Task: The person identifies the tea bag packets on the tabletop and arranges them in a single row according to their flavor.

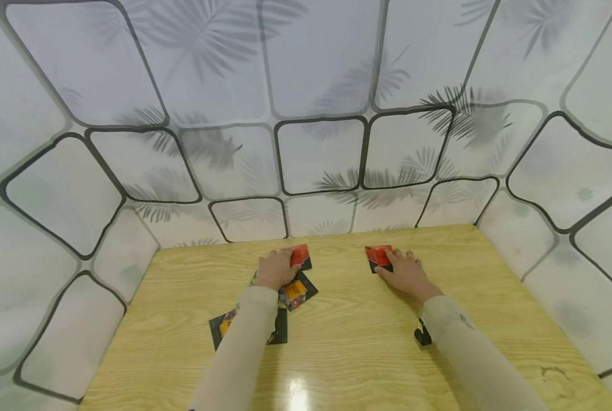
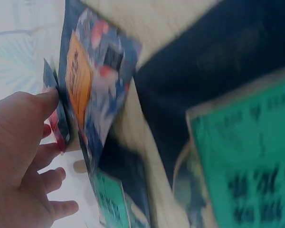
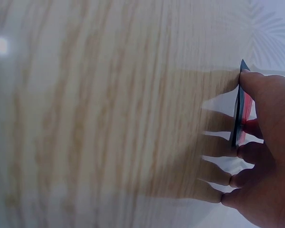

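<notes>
In the head view my left hand lies over a red-and-black packet near the table's back edge. Its thumb and fingers touch this packet in the left wrist view, the remaining fingers spread. Farther right, my right hand rests on a second red-and-black packet. Thumb and forefinger touch it, and the other fingertips meet the wood in the right wrist view. Just below the left hand lies a dark packet with an orange label. Beneath the left forearm are more dark packets, partly hidden by the sleeve.
Green labels show on dark packets in the left wrist view. The wood-grain table meets patterned fabric walls at the back and sides. A small black piece sits at the right cuff.
</notes>
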`<state>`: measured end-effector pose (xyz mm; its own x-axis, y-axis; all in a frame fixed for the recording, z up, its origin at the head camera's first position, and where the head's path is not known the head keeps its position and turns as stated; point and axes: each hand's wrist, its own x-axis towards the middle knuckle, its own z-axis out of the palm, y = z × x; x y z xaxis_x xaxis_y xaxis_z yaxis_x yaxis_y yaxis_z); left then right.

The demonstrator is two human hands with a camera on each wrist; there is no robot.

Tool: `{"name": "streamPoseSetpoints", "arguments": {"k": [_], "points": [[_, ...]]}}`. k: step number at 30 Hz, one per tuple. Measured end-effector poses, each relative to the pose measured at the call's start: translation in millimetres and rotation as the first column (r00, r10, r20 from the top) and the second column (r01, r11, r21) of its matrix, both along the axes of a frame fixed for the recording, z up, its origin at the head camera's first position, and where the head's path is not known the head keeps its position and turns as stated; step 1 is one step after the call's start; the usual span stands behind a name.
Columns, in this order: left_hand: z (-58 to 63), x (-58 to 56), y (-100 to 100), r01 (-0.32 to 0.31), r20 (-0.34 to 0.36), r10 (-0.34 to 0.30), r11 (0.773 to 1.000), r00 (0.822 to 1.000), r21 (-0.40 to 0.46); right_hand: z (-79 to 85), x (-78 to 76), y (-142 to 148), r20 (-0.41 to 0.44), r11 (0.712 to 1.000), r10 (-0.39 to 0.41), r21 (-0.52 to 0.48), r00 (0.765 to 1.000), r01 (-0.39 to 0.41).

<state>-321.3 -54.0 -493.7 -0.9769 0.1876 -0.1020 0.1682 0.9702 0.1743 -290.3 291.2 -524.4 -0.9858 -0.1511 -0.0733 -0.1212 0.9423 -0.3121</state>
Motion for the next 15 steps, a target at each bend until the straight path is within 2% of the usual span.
{"name": "streamPoseSetpoints", "arguments": {"k": [7,15], "points": [[3.2,8.4,23,0.037,-0.008,-0.037,0.999,0.999,-0.012,-2.0,-2.0,2,0.005,1.000,-0.009,0.006,1.000,0.009],[-6.2,11.6,45,0.063,-0.027,-0.063,0.998,0.998,0.015,-1.3,-0.6,0,0.008,1.000,-0.009,-0.026,1.000,0.009]]}}
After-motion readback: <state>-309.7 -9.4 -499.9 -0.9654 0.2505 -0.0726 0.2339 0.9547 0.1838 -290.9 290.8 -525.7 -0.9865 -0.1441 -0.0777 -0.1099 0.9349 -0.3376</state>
